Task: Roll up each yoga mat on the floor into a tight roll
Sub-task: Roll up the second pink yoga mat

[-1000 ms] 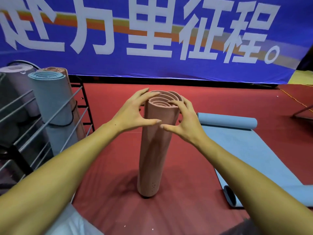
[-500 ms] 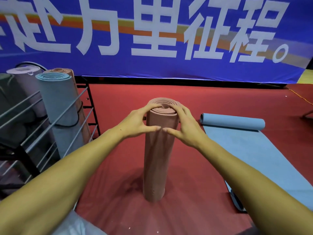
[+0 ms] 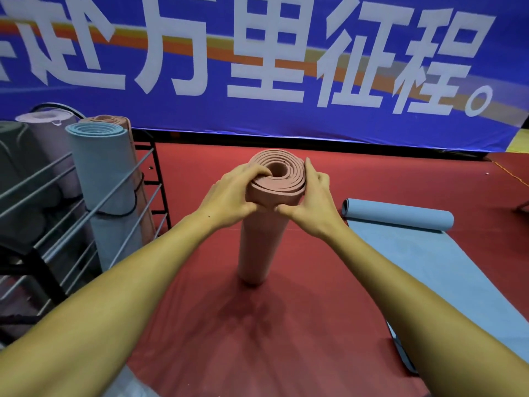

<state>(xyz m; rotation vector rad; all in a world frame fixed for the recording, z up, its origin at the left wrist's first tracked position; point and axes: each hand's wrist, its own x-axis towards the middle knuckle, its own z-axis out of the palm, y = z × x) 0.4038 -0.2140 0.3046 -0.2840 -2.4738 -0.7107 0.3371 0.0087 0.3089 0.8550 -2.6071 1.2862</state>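
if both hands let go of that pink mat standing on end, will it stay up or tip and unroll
The pink mat is tall and narrow on a small base, so it would probably tip with a light nudge. Its coils look loose and uneven at the top, where the left hand and right hand grip it, so it may spring open somewhat. Foam likely makes it light.

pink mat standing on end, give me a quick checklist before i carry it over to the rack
1. Pink mat upright on the red floor: ok.
2. Both hands holding its top: ok, left hand and right hand wrap it.
3. Roll tight: not ok, layers at the top sit uneven, with a hollow centre.
4. Loose outer edge tucked down: cannot tell.
5. Space in the rack: cannot tell, rolled mats already stand there.
6. All mats rolled: not ok, the blue mat lies partly unrolled.
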